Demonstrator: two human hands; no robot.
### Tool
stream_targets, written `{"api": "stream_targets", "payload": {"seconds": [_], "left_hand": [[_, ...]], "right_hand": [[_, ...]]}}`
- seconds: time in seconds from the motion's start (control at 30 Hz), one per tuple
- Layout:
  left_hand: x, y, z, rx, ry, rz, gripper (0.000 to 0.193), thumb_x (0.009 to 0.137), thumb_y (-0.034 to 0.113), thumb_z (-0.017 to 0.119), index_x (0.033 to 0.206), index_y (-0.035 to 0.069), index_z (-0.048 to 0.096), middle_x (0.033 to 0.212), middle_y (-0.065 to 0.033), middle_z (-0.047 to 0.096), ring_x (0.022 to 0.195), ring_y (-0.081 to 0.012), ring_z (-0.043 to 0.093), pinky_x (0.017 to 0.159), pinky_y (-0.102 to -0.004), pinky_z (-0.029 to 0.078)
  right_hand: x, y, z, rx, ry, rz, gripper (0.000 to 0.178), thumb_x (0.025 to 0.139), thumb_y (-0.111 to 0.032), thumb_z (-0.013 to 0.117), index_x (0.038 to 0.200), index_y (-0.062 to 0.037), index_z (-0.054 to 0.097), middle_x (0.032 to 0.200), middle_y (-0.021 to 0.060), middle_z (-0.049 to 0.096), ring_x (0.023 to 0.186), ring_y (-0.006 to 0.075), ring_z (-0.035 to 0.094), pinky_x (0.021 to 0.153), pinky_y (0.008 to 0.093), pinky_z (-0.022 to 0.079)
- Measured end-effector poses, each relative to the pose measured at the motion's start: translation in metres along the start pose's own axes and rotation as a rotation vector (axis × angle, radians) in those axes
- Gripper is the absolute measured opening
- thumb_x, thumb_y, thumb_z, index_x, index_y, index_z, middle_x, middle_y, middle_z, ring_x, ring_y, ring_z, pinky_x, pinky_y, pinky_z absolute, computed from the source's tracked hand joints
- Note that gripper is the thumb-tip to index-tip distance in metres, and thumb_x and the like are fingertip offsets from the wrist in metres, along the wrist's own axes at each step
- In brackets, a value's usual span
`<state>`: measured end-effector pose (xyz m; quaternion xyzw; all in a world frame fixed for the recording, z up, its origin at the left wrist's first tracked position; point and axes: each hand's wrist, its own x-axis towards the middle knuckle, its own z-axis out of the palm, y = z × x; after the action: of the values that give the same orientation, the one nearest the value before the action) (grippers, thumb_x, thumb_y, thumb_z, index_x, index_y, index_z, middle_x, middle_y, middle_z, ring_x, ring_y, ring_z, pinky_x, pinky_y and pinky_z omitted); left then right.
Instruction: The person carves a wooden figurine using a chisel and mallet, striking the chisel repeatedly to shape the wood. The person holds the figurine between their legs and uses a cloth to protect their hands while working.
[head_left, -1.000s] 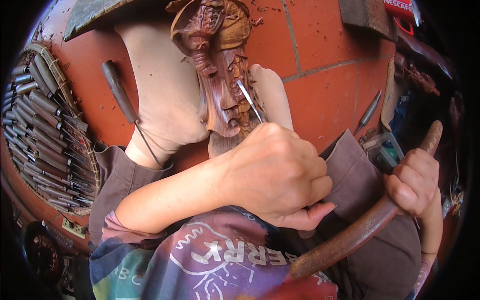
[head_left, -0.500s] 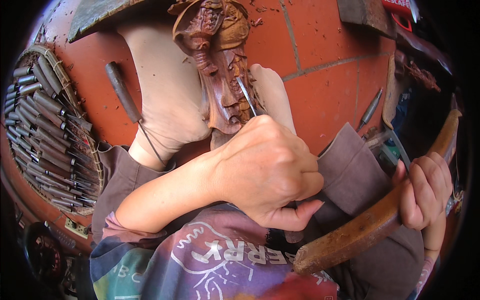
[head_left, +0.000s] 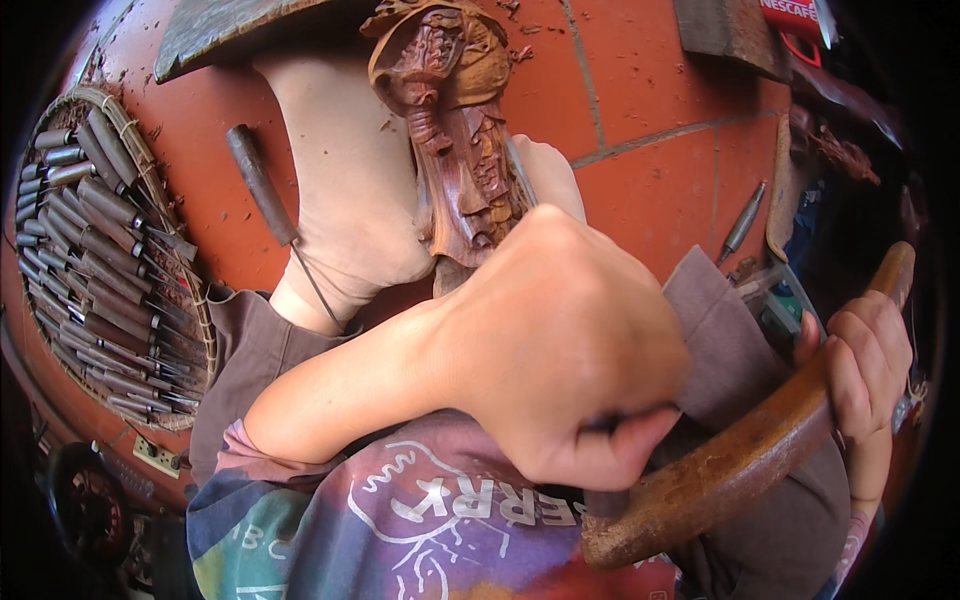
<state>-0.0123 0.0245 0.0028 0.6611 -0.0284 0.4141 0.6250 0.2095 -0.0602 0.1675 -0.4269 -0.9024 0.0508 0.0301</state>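
My left hand (head_left: 570,350) is closed around a carving chisel, whose dark handle end (head_left: 606,503) shows below the fist. Its blade is hidden behind the hand. In my right hand (head_left: 870,370) is a long, slightly curved wooden club (head_left: 710,470), gripped near its upper right end. The club's lower left end lies beside the chisel's handle end; whether they touch I cannot tell. Beyond my left fist a reddish-brown wood carving (head_left: 490,160) with detailed relief is held between my bare feet. The fist overlaps its near end.
At the left, a woven basket (head_left: 150,165) holds several dark-handled chisels. Another chisel (head_left: 258,185) leans by my left foot (head_left: 345,180). A slim tool (head_left: 743,222) lies on the red tiles to the right. Wooden blocks (head_left: 735,35) stand at the far side, with wood chips scattered around.
My left fist has come nearer and slightly right, and the chisel blade seen against the carving before is now hidden. The club has shifted slightly downward. The carving sits further right in view.
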Motion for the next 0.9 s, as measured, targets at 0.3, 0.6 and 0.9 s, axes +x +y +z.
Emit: {"api": "stream_targets", "payload": {"seconds": [0.3, 0.6, 0.9], "left_hand": [[-0.025, 0.003, 0.011, 0.116, -0.103, 0.050, 0.028, 0.077, 0.030, 0.058, 0.058, 0.012, 0.046, 0.059, 0.0015, 0.038, 0.047, -0.0139, 0.042, 0.039, -0.0289, 0.030], [-0.028, -0.005, 0.007, 0.098, -0.054, 0.022, 0.027, 0.075, 0.033, 0.059, 0.059, 0.012, 0.051, 0.059, 0.0009, 0.042, 0.047, -0.0159, 0.045, 0.039, -0.0291, 0.032], [-0.029, -0.004, 0.006, 0.085, -0.051, 0.012, 0.028, 0.075, 0.033, 0.060, 0.058, 0.012, 0.050, 0.057, 0.0010, 0.039, 0.046, -0.0161, 0.044, 0.038, -0.0300, 0.032]], "right_hand": [[-0.005, -0.002, 0.013, 0.048, 0.034, -0.062, 0.026, 0.068, 0.011, 0.072, 0.077, 0.0020, 0.049, 0.060, 0.0128, 0.055, 0.048, 0.0211, 0.051, 0.038, 0.0311, 0.037], [0.003, -0.011, 0.008, 0.055, -0.061, -0.005, 0.026, 0.065, 0.011, 0.073, 0.076, 0.0019, 0.051, 0.066, 0.0124, 0.056, 0.052, 0.0221, 0.054, 0.041, 0.0327, 0.041], [0.001, -0.018, 0.004, 0.063, -0.139, 0.030, 0.030, 0.069, 0.012, 0.072, 0.087, 0.0029, 0.049, 0.068, 0.0128, 0.055, 0.054, 0.0248, 0.055, 0.045, 0.0370, 0.045]]}}
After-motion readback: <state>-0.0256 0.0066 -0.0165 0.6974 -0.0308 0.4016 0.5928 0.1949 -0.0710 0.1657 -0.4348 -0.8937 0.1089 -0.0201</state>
